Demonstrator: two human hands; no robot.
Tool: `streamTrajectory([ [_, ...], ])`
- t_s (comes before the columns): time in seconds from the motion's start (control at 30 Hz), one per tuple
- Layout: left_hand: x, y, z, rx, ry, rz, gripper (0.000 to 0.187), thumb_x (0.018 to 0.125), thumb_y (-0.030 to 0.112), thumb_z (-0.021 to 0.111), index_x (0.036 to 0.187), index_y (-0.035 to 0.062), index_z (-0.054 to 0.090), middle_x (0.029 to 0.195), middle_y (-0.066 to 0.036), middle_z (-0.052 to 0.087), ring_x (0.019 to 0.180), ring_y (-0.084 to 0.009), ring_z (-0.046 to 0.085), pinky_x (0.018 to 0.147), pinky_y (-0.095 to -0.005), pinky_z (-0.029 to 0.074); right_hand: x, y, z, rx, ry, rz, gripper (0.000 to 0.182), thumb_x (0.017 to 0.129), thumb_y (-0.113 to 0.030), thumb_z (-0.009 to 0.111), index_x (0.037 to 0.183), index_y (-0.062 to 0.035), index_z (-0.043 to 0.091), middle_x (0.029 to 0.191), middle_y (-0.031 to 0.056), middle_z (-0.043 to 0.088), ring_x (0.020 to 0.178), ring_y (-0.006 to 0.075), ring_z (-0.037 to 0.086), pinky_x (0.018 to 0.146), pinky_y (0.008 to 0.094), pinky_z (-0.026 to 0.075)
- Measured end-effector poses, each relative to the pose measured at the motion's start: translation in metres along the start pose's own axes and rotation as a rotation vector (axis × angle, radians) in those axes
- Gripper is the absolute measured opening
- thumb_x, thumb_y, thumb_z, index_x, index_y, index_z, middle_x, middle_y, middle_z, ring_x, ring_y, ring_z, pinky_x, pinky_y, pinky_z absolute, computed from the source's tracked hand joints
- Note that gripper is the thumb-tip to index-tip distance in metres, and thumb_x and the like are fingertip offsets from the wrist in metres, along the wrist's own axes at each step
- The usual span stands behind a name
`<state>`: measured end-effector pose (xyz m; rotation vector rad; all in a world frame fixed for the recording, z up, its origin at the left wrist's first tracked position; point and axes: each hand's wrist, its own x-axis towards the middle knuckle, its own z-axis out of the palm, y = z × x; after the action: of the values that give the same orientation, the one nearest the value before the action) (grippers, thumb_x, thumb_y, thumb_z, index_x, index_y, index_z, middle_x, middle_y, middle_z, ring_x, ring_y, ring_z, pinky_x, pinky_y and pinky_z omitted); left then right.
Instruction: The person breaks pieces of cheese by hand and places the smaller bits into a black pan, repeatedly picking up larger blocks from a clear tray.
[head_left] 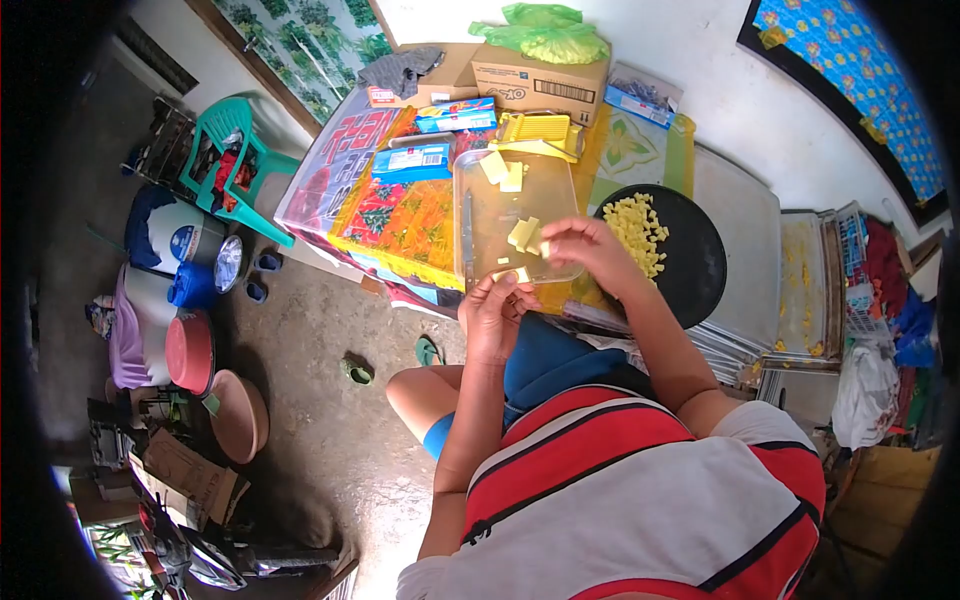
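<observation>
My left hand (492, 308) pinches a flat yellow piece of cheese (515, 275) at the near edge of a clear plastic tray (560, 180). My right hand (592, 255) is over the tray's right side. Its fingers are drawn together around a small cheese piece (544, 249), beside a cluster of cut cheese (523, 234). Farther back in the tray lie thicker cheese slabs (494, 167). A knife (468, 235) rests along the tray's left side. To the right, a round black pan (692, 265) holds many small cheese cubes (636, 228).
Blue boxes (412, 164) and a ridged yellow plastic piece (538, 130) stand behind the tray. Cardboard boxes (540, 80) with a green plastic bag (545, 35) line the wall. Metal trays (735, 235) are at right; a green chair (225, 125) stands on the left.
</observation>
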<state>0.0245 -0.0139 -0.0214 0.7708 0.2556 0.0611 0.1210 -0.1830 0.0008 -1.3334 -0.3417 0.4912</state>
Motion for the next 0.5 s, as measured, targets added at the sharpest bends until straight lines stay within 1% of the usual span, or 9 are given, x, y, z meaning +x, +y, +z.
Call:
streamTrajectory([
  [0.03, 0.001, -0.001, -0.002, 0.000, 0.001, 0.002, 0.014, 0.087, 0.017, 0.063, 0.089, 0.0037, 0.064, 0.074, -0.008, 0.066, 0.060, -0.0183, 0.065, 0.060, -0.0318, 0.056, 0.006, 0.006, -0.017, -0.049, 0.045, -0.031, 0.021, 0.083, -0.008, 0.066, 0.104, -0.0023, 0.064, 0.093, 0.0030, 0.065, 0.082, 0.0099, 0.061, 0.074, 0.0251, 0.050],
  [0.13, 0.002, -0.002, -0.008, -0.006, 0.003, -0.003, 0.014, 0.087, 0.019, 0.063, 0.088, 0.0047, 0.064, 0.073, -0.008, 0.067, 0.060, -0.0184, 0.065, 0.059, -0.0319, 0.056, 0.024, 0.035, -0.079, -0.281, 0.307, -0.135, 0.021, 0.079, -0.012, 0.070, 0.098, -0.0026, 0.067, 0.085, 0.0036, 0.066, 0.076, 0.0104, 0.061, 0.070, 0.0249, 0.049],
  [0.2, 0.003, -0.002, -0.010, -0.021, 0.004, -0.024, 0.015, 0.086, 0.020, 0.064, 0.087, 0.0052, 0.064, 0.073, -0.008, 0.067, 0.060, -0.0184, 0.065, 0.060, -0.0318, 0.056, 0.027, 0.047, -0.117, -0.657, 0.506, -0.209, 0.021, 0.079, -0.014, 0.068, 0.097, -0.0040, 0.068, 0.085, 0.0066, 0.069, 0.077, 0.0147, 0.065, 0.072, 0.0278, 0.050],
  [0.3, 0.004, -0.003, -0.006, -0.094, 0.014, -0.050, 0.009, 0.086, 0.010, 0.063, 0.089, 0.0017, 0.062, 0.074, -0.011, 0.066, 0.061, -0.0191, 0.063, 0.062, -0.0311, 0.055, 0.027, 0.050, -0.151, -0.900, 0.680, -0.050, 0.020, 0.081, -0.015, 0.065, 0.098, -0.0054, 0.070, 0.087, 0.0104, 0.070, 0.082, 0.0205, 0.067, 0.074, 0.0311, 0.051],
  [0.33, 0.003, -0.004, -0.006, -0.089, 0.009, -0.054, 0.009, 0.086, 0.011, 0.063, 0.089, 0.0018, 0.062, 0.074, -0.011, 0.066, 0.061, -0.0191, 0.063, 0.062, -0.0312, 0.055, 0.027, 0.053, -0.158, -0.893, 0.666, -0.047, 0.019, 0.083, -0.015, 0.062, 0.098, -0.0058, 0.070, 0.089, 0.0129, 0.069, 0.084, 0.0252, 0.067, 0.075, 0.0333, 0.051],
  [0.43, 0.005, -0.006, -0.007, -0.081, -0.001, -0.057, 0.009, 0.086, 0.011, 0.063, 0.089, 0.0020, 0.062, 0.074, -0.010, 0.066, 0.061, -0.0191, 0.063, 0.062, -0.0314, 0.055, 0.032, 0.060, -0.169, -0.974, 0.675, -0.045, 0.019, 0.084, -0.015, 0.061, 0.098, -0.0055, 0.070, 0.089, 0.0125, 0.069, 0.083, 0.0247, 0.067, 0.075, 0.0329, 0.051],
  [0.5, 0.005, -0.006, -0.008, -0.082, 0.003, -0.055, 0.010, 0.087, 0.011, 0.063, 0.089, 0.0021, 0.062, 0.074, -0.010, 0.066, 0.061, -0.0191, 0.063, 0.062, -0.0313, 0.054, 0.033, 0.060, -0.171, -0.952, 0.678, -0.042, 0.019, 0.084, -0.014, 0.061, 0.098, -0.0058, 0.070, 0.090, 0.0129, 0.069, 0.084, 0.0255, 0.067, 0.075, 0.0334, 0.051],
])
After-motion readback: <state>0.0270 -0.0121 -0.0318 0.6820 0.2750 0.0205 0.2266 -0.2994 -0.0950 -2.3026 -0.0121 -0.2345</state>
